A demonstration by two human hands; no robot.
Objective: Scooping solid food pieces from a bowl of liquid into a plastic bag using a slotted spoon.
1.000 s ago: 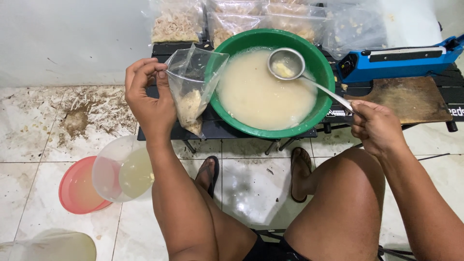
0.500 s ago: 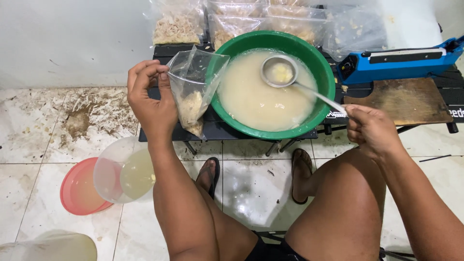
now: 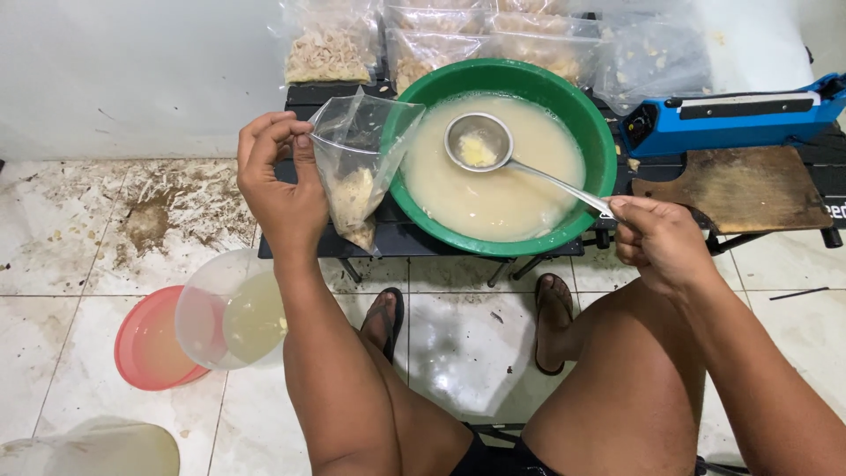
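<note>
My left hand (image 3: 280, 189) pinches the rim of a clear plastic bag (image 3: 357, 163) that hangs open beside the green basin (image 3: 589, 123); pale shredded food sits in the bag's bottom. My right hand (image 3: 659, 240) grips the handle of a metal ladle (image 3: 478, 142). The ladle's bowl holds pale liquid with a yellowish lump and hovers over the cloudy broth in the basin, left of its middle and close to the bag's mouth.
The basin stands on a low black table (image 3: 308, 92). Filled clear bags (image 3: 328, 48) lie at the back. A blue heat sealer (image 3: 731, 115) and a wooden board (image 3: 736, 189) are at the right. A clear tub (image 3: 225, 308) over a pink lid (image 3: 145, 339) sits on the tiled floor.
The ladle has moved left across the basin toward the open bag, carrying its scoop. My left hand keeps the bag in the same place.
</note>
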